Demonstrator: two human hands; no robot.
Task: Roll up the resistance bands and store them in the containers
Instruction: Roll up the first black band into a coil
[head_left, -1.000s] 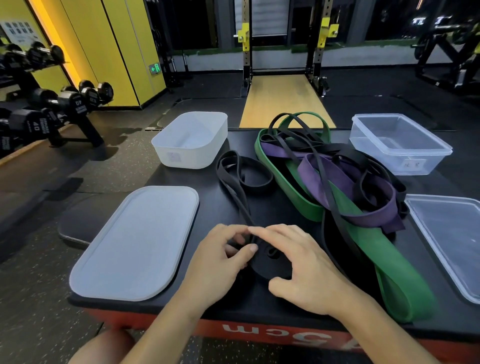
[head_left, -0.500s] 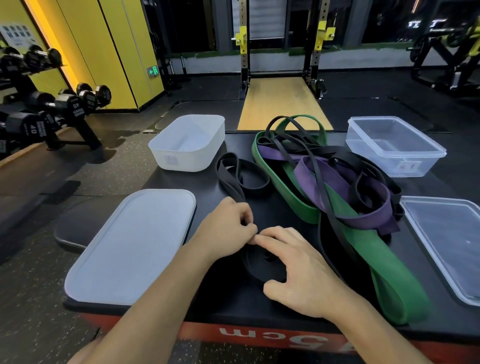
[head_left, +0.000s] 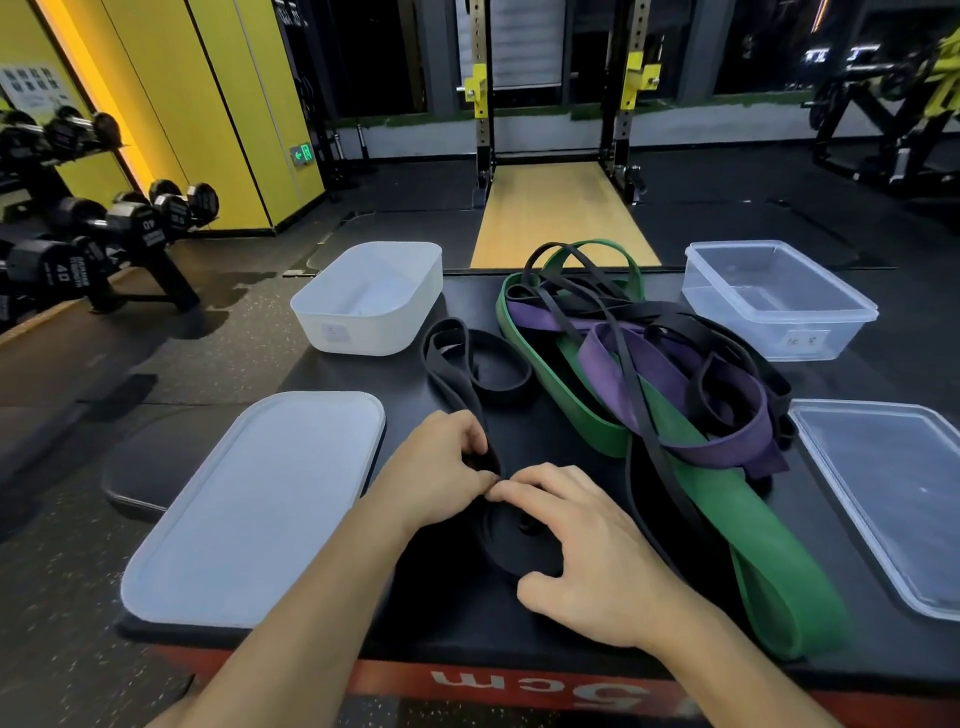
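The left hand (head_left: 436, 467) is curling its fingers and pinching the black resistance band (head_left: 506, 545) just where the loose strap is meeting the coil, though the fingertips are turning inward and the exact grip is hidden. The right hand (head_left: 597, 566) is cupping that flat coil from above – fingers arching over its far edge, thumb pressing at its near side – so much of the roll is hidden under the palm. The two hands are touching at the fingertips. The band's unrolled length is trailing away toward the far side of the black tabletop (head_left: 457, 618) in loose loops. Just right of the hands a wide green band (head_left: 769, 561) is lying under a purple band (head_left: 670, 364) and several thin black bands (head_left: 618, 317); how many are tangled there is hard to tell. A white container (head_left: 363, 332) is sitting open at the far left of the top, a clear container (head_left: 779, 332) at the far right. A white lid (head_left: 249, 509) is lying flat at the near left, overhanging the edge, and a clear lid (head_left: 893, 499) at the near right is being cut off by the frame. The table's red front is showing print that is only partly readable. A dumbbell rack (head_left: 83, 234) is standing on the left, partly out of view.
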